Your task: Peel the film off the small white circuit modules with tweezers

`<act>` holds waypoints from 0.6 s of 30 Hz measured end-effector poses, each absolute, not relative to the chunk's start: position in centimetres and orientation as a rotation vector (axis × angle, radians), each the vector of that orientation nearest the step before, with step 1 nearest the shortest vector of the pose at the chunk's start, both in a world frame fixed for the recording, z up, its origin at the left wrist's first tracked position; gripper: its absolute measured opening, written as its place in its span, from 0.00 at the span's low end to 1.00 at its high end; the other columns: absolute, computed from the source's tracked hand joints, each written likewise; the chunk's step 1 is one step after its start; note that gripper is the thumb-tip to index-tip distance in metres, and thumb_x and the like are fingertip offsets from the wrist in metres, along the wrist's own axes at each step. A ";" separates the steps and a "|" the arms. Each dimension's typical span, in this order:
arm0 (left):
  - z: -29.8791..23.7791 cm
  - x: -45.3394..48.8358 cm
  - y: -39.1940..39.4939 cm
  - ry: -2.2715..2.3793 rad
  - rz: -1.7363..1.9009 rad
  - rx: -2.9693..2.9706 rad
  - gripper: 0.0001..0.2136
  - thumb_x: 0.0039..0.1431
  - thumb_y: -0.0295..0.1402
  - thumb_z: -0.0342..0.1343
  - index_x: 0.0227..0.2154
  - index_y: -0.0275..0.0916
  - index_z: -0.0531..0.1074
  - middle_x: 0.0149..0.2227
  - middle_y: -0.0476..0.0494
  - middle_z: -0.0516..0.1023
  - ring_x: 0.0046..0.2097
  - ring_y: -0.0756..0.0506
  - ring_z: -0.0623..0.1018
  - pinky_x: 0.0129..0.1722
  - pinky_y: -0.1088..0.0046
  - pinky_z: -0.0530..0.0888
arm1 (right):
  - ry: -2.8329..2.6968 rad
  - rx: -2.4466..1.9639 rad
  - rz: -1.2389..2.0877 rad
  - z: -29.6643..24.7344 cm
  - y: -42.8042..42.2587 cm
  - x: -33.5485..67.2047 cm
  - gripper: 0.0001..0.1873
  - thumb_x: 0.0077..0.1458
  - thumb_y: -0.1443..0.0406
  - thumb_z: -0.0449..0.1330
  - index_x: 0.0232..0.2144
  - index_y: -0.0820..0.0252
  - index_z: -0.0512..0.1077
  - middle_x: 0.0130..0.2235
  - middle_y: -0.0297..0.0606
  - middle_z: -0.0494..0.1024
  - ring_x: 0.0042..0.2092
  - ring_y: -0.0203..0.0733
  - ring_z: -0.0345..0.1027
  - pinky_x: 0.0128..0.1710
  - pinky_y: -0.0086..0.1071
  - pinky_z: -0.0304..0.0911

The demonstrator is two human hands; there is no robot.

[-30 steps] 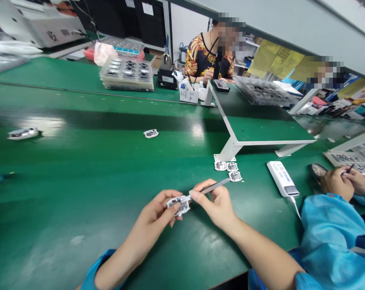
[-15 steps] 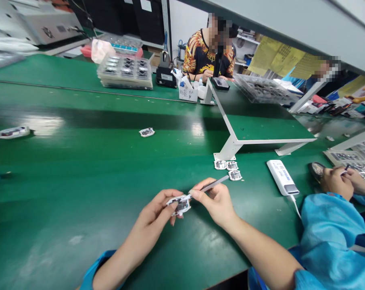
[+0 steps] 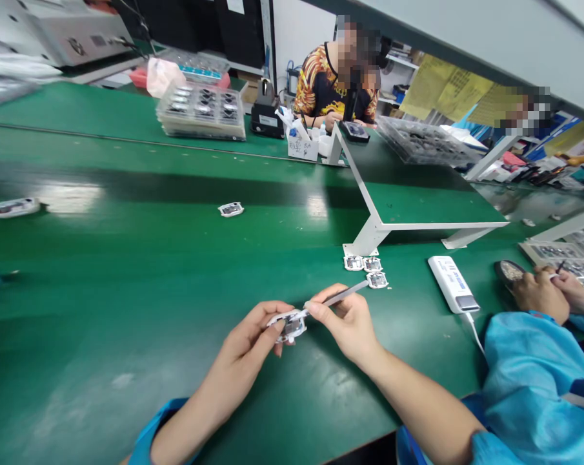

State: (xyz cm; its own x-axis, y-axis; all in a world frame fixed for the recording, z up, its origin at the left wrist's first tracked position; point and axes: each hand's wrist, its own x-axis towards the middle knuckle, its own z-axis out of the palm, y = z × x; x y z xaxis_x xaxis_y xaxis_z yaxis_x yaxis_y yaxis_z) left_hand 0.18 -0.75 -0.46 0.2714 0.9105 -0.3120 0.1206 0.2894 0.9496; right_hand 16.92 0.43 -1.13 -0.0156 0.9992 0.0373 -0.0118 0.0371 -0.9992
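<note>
In the head view, the left hand (image 3: 243,345) has its fingers clamped on a white-framed module (image 3: 292,327), held above the green bench (image 3: 127,310) near the person. The right hand (image 3: 342,326) pinches tweezers (image 3: 342,294), their tip at the module's edge. Three more modules (image 3: 366,265) lie farther right.

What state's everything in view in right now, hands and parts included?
left hand: closed on the white-framed module
white-framed module: held in the air, tool tip at its edge
right hand: pinching the slim metal tool
slim metal tool: angled, tip at the module
three loose modules: lying flat, grouped
white cabled device: lying flat, cable attached
stacked trays: stacked, loaded with parts
</note>
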 end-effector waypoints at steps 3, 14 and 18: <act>-0.7 0.2 -0.7 1.172 0.741 1.148 0.17 0.56 0.44 0.48 0.41 0.36 0.65 0.30 0.49 0.71 0.29 0.57 0.68 0.30 0.84 0.68 | -1.254 -1.154 1.167 -1.4 0.3 17.0 0.07 0.48 0.63 0.65 0.28 0.61 0.73 0.30 0.37 0.77 0.33 0.38 0.71 0.34 0.31 0.65; -0.7 0.2 -0.8 1.124 0.794 0.996 0.17 0.54 0.44 0.52 0.41 0.35 0.65 0.31 0.49 0.70 0.30 0.57 0.68 0.28 0.84 0.66 | -1.381 -1.085 1.083 -1.2 0.1 17.0 0.05 0.51 0.65 0.64 0.29 0.61 0.73 0.31 0.38 0.77 0.34 0.39 0.72 0.36 0.33 0.66; -0.8 0.5 -0.8 1.178 0.792 0.932 0.21 0.50 0.45 0.57 0.42 0.35 0.65 0.30 0.50 0.69 0.29 0.57 0.67 0.26 0.84 0.64 | -1.436 -1.091 1.005 -1.0 -0.2 16.9 0.04 0.52 0.65 0.63 0.29 0.60 0.73 0.32 0.39 0.78 0.36 0.41 0.72 0.39 0.35 0.67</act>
State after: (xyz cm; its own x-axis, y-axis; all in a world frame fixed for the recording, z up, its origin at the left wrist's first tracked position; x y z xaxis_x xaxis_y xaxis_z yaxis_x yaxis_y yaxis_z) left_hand 0.50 -0.82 -0.80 0.2122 0.8919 -0.3994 -0.0335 0.4151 0.9092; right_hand 16.85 -0.21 -1.01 -0.0623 0.9705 0.2330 0.1132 0.2388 -0.9645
